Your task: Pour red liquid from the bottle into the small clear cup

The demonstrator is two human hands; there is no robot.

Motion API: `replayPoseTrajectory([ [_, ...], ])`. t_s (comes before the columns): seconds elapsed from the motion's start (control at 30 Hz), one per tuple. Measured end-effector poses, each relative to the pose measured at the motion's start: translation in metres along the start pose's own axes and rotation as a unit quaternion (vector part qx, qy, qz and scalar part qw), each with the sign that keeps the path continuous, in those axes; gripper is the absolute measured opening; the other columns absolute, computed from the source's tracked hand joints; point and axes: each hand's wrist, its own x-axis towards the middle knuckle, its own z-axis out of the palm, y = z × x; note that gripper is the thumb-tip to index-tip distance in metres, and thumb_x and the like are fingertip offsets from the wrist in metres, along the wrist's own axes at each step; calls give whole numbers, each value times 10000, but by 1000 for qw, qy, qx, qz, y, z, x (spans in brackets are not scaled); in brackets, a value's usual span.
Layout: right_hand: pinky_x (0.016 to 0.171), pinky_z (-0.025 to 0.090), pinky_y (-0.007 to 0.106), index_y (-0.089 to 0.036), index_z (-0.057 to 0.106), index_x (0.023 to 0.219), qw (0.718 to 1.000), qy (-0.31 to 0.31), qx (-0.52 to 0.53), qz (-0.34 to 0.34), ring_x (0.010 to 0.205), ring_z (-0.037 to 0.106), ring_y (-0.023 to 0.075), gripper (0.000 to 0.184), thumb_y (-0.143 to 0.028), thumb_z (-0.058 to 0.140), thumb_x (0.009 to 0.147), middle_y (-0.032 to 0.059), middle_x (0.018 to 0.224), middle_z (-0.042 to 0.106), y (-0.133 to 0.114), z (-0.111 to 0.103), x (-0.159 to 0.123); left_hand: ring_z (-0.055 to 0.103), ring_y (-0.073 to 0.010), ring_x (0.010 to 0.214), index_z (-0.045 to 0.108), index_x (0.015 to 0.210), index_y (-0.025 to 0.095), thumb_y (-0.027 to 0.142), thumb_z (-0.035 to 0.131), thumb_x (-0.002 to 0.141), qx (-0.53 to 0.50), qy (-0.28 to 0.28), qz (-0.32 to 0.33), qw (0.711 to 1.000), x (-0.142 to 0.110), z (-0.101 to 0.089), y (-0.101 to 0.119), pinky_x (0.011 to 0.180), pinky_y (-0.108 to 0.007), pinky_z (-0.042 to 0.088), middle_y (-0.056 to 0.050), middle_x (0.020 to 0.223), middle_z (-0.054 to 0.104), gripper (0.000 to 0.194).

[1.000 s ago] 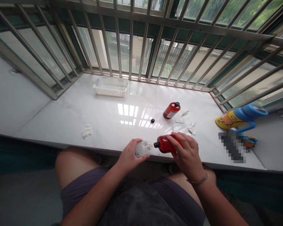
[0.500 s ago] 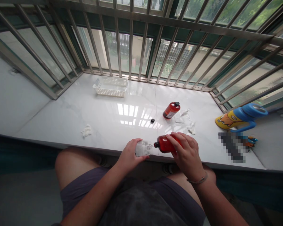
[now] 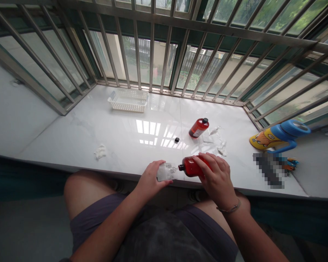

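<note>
My left hand (image 3: 150,179) is wrapped round a small clear glass bottle (image 3: 164,172), its open neck facing right. In my right hand (image 3: 217,174) is a red bottle (image 3: 191,166) without a cap, tipped on its side so its black threaded mouth points at the clear bottle's neck. A thin gap separates the two mouths, and a fine trickle seems to bridge it. Beyond them on the white ledge lies a small black cap (image 3: 176,139). Another red bottle (image 3: 199,128), with a black cap and a white label, stands behind my right hand.
A white perforated basket (image 3: 129,106) sits by the window bars (image 3: 168,58). Crumpled white tissues (image 3: 100,152) (image 3: 222,149) lie left and right. On the right are a yellow and blue flask (image 3: 273,136), a pixelated dark patch and small colourful items (image 3: 289,163).
</note>
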Motion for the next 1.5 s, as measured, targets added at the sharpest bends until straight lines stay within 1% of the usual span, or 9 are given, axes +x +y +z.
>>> replayPoseTrajectory([
  [0.5, 1217, 336, 528, -328, 571, 1502, 1000, -1, -2, -4, 1380, 571, 329, 570, -169, 702, 972, 102, 1465, 659, 1, 0, 2, 647, -314, 1297, 593, 1382, 273, 330, 957, 758, -2, -3, 4, 1000, 0, 1, -1, 1154, -507, 520, -80, 1373, 674, 724],
  [0.67, 1210, 345, 534, -319, 579, 1490, 1000, -3, -6, -5, 1376, 572, 333, 547, -160, 693, 979, 105, 1455, 667, 1, -1, 3, 647, -316, 1293, 593, 1380, 279, 331, 950, 765, -4, -4, 9, 1000, 0, 1, -1, 1151, -518, 520, -84, 1373, 674, 713],
  [0.93, 1213, 350, 532, -335, 552, 1524, 1000, -5, -4, -13, 1388, 563, 331, 589, -162, 698, 980, 95, 1461, 664, 2, -2, 4, 650, -302, 1277, 592, 1383, 277, 333, 952, 764, -1, -5, 11, 1000, 0, 0, -1, 1137, -494, 530, -74, 1361, 679, 718],
  [1.2, 1215, 355, 531, -323, 578, 1492, 1000, -4, -11, -13, 1392, 559, 325, 537, -161, 689, 992, 92, 1461, 667, 3, -2, 4, 648, -303, 1280, 590, 1381, 283, 334, 945, 770, 2, -7, 14, 1000, 0, -1, -2, 1136, -494, 531, -71, 1361, 678, 708],
  [1.5, 1220, 350, 527, -320, 577, 1505, 1000, -4, -13, -15, 1389, 562, 320, 555, -153, 675, 984, 95, 1457, 666, 3, -4, 5, 651, -316, 1274, 592, 1379, 282, 346, 936, 776, 2, -9, 15, 1000, 0, -2, 0, 1127, -510, 535, -78, 1351, 678, 697],
])
